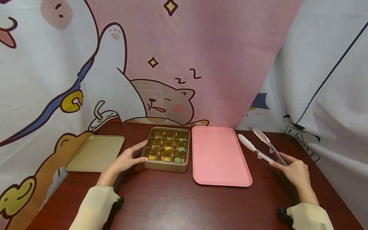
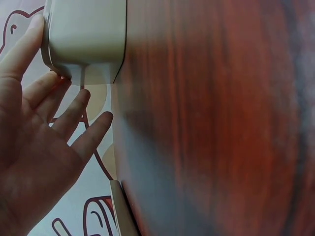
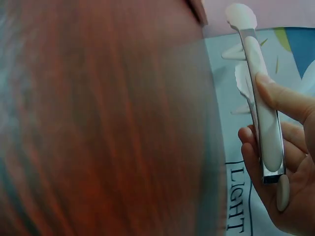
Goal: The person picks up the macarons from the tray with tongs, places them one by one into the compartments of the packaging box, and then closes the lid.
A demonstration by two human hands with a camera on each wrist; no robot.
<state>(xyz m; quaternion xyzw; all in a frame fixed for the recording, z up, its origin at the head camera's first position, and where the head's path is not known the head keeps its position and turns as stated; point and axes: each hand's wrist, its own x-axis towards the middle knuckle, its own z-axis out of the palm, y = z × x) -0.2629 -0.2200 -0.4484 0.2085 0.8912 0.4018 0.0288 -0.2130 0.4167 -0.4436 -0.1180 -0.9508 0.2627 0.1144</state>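
Note:
A gold rectangular tin (image 1: 165,165) stands on the table with its top uncovered, showing a divided insert (image 1: 164,141). Small yellow pieces (image 1: 168,148) and green pieces (image 1: 178,159) sit in several compartments. My left hand (image 1: 125,160) touches the tin's left side, thumb near the front corner and fingers spread. In the left wrist view, some fingers of that hand (image 2: 44,132) extend clear of the tin (image 2: 88,34). On the right, my right hand (image 1: 296,171) holds metal tongs (image 1: 276,153) with white scalloped tips; their arms are spread apart with nothing between them.
Right of the tin lies a flat pink tray (image 1: 219,156). A shallow gold lid or tray (image 1: 96,155) is at the table's left edge. Patterned cloth (image 1: 230,57) hangs behind and beside the dark reddish-brown table (image 1: 172,198).

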